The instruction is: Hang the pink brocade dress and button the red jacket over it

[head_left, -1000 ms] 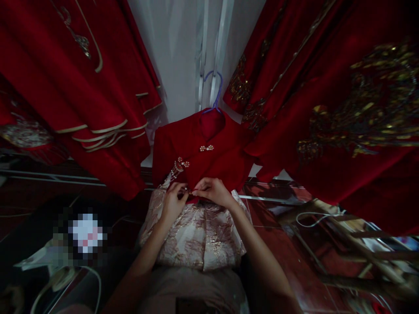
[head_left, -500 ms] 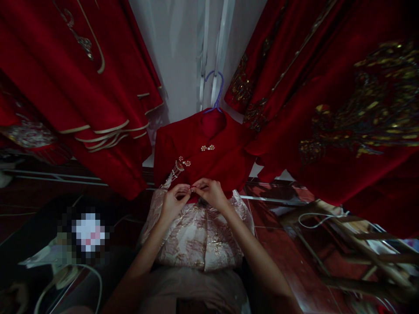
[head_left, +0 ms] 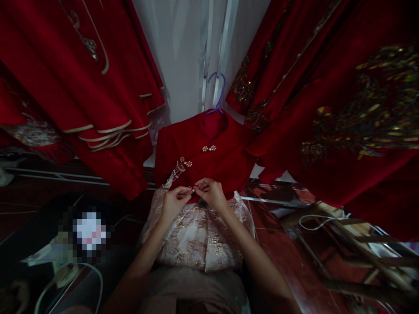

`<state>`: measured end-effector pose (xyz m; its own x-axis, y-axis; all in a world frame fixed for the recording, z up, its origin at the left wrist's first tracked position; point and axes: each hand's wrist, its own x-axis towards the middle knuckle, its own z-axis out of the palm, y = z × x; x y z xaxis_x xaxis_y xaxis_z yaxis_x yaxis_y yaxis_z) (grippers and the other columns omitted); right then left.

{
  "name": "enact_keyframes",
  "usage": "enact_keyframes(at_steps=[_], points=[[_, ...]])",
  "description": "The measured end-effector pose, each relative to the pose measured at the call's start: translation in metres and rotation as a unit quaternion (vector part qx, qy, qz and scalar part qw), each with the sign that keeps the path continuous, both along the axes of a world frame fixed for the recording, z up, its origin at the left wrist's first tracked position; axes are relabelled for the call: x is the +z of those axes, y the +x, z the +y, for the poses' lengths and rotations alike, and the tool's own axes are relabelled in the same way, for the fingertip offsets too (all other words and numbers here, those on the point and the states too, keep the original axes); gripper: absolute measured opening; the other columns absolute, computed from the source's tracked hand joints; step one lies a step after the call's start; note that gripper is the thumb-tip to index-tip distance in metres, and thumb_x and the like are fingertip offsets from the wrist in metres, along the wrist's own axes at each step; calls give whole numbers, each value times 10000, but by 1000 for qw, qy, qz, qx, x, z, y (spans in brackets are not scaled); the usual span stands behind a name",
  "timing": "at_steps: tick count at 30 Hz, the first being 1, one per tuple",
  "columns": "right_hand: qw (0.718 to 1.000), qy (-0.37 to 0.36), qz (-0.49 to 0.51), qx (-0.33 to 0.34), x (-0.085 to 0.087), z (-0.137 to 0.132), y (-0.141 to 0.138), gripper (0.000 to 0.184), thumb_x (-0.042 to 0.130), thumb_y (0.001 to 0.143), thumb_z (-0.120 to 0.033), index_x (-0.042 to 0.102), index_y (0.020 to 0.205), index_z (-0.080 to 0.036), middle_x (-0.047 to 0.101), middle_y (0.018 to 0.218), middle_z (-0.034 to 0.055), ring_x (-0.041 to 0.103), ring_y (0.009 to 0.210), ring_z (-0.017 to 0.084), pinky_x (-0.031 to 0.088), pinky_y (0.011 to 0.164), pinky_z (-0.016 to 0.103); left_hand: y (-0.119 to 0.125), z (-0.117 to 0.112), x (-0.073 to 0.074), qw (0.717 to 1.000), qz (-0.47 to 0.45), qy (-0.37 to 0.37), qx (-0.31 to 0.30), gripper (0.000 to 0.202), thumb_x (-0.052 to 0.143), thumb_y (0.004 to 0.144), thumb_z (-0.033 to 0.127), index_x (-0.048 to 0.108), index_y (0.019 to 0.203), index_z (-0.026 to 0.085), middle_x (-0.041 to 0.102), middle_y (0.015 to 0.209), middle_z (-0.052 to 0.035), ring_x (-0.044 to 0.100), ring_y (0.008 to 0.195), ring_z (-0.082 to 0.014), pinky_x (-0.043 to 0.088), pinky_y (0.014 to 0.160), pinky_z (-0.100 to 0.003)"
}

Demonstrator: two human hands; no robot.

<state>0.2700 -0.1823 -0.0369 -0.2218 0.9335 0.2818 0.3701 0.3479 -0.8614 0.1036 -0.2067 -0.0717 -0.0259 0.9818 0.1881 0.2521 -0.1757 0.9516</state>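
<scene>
A red jacket (head_left: 183, 135) hangs on a purple hanger (head_left: 221, 93), its lower front resting over a pale brocade skirt (head_left: 196, 244) with gold patterning. Two beaded flower fasteners show on its front: one fastener (head_left: 209, 148) below the collar, another fastener (head_left: 186, 162) with a bead tassel (head_left: 178, 169) further down. At the jacket's lower front, my left hand (head_left: 176, 201) and my right hand (head_left: 211, 192) meet, both pinching at a small pale fastener (head_left: 193, 190). The fingertips largely cover it, so its exact form is unclear.
Red garments with pale trim (head_left: 108, 109) hang on the left, and sequinned red garments (head_left: 340, 131) on the right. A wooden stool (head_left: 369, 237) stands on the red tiled floor at right, with a white cord (head_left: 314, 216). Blurred items and another cord lie lower left.
The view has shifted very slightly. Both hands stay pinched together at the same place on the jacket; a small pale spot now shows between the fingertips.
</scene>
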Motion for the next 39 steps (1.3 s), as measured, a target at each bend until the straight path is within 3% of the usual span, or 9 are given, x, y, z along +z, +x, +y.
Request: enact_keyframes(at_steps=[3, 8, 12, 16, 19, 26, 39], points=[[1000, 0, -18, 6, 7, 3, 8, 135, 671, 766, -287, 678, 850, -182, 690, 782, 25, 650, 678, 119, 522, 642, 212, 1, 3, 1, 1000, 13, 18, -8, 109, 640, 746, 224, 640, 845, 178, 691, 835, -28, 662, 761, -140, 540, 715, -260], [997, 9, -17, -77, 32, 9, 38, 215, 624, 808, -367, 646, 909, -179, 689, 807, 37, 628, 619, 111, 504, 567, 210, -4, 9, 8, 992, 32, 77, 99, 158, 606, 795, 264, 572, 930, 191, 633, 866, -19, 612, 740, -114, 507, 669, -231], [997, -16, -12, -75, 40, 8, 47, 234, 586, 834, -401, 639, 866, -176, 676, 730, 25, 611, 570, 107, 489, 526, 205, -7, 8, 17, 992, 50, 78, 80, 102, 589, 810, 276, 596, 869, 194, 643, 850, -15, 614, 749, -120, 505, 705, -240], [998, -32, -51, 14, 31, 4, 35, 153, 604, 827, -322, 666, 849, -184, 693, 750, 22, 642, 656, 117, 501, 607, 214, -1, 0, 25, 991, 107, 76, 24, 90, 610, 793, 266, 644, 846, 201, 663, 837, -22, 622, 748, -138, 504, 719, -259], [994, -46, -81, 60, 19, 4, 27, 172, 650, 798, -307, 669, 919, -187, 705, 790, 30, 658, 720, 131, 513, 676, 236, 3, -3, 20, 987, 130, 91, -4, 113, 642, 766, 264, 663, 862, 210, 660, 854, -33, 619, 773, -153, 507, 727, -274], [994, -48, -67, 70, 4, 7, 22, 168, 673, 775, -270, 649, 904, -165, 697, 807, 37, 651, 734, 130, 521, 700, 247, 4, 2, 4, 994, 81, 76, -7, 119, 655, 770, 294, 656, 847, 203, 662, 864, -37, 631, 794, -155, 522, 738, -281], [994, -84, -23, 64, 8, 5, 17, 228, 718, 725, -376, 674, 769, -157, 709, 713, 40, 663, 663, 135, 516, 638, 232, 8, -3, 9, 998, 40, 51, 6, 133, 658, 764, 323, 654, 801, 196, 678, 787, -27, 644, 733, -152, 523, 706, -265]])
